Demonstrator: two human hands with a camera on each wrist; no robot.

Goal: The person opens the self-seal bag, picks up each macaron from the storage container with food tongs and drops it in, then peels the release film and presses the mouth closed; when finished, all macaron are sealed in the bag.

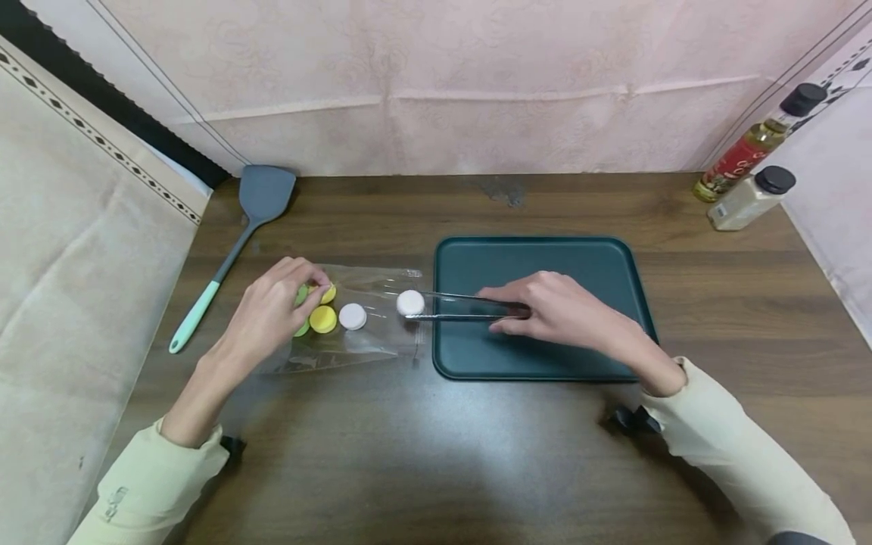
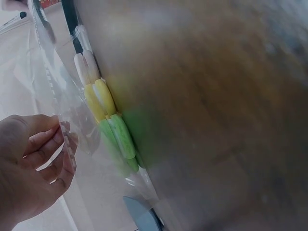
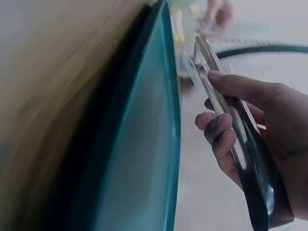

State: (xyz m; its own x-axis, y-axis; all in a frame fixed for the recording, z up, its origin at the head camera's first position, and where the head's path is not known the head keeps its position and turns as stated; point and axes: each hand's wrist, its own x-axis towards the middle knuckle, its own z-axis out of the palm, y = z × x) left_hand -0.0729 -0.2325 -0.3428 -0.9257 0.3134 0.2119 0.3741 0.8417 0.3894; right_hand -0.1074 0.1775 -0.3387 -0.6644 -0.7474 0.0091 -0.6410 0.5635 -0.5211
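Note:
My left hand (image 1: 279, 303) pinches the edge of a clear plastic bag (image 2: 62, 91) between thumb and fingers. Inside the bag lie round flat discs: green discs (image 2: 120, 137), yellow discs (image 1: 323, 319) and a white disc (image 1: 353, 316). The left fingers partly cover the green ones in the head view. My right hand (image 1: 545, 306) grips metal tongs (image 3: 226, 115), fingers on one arm and thumb on the other. Pointing left, the tongs reach over the tray to the bag's right end, where a second white disc (image 1: 410, 303) sits between their tips.
Beneath the right hand lies a dark teal tray (image 1: 545, 371). A grey spatula (image 1: 266, 193) with a mint handle lies left of the bag. At the back right stand a red-labelled bottle (image 1: 739, 163) and a black-capped jar (image 1: 742, 204). Pale cloth (image 1: 443, 98) hangs behind the wooden table (image 1: 409, 454).

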